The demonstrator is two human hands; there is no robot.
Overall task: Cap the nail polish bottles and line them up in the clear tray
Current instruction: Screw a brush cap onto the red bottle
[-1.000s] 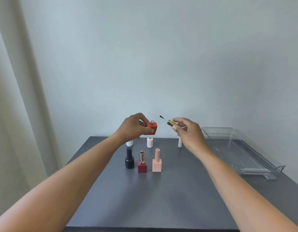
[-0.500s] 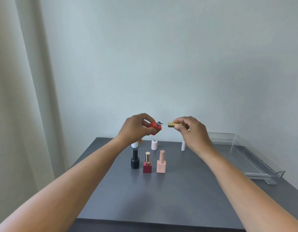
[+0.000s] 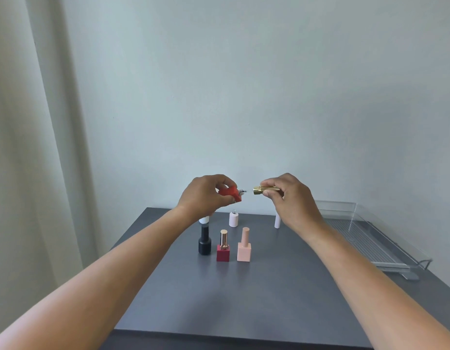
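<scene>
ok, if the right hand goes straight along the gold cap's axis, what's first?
Probably the threaded neck of the red bottle, held sideways by the left hand, facing the gold cap across a small gap. Depth alignment unclear.

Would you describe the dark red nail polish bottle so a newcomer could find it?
On the dark grey table, left of the clear plastic tray, three capped bottles form a row. The dark red square bottle is in the middle, between a black round bottle and a pale pink bottle. Only it has a shiny rose-gold cap.
</scene>
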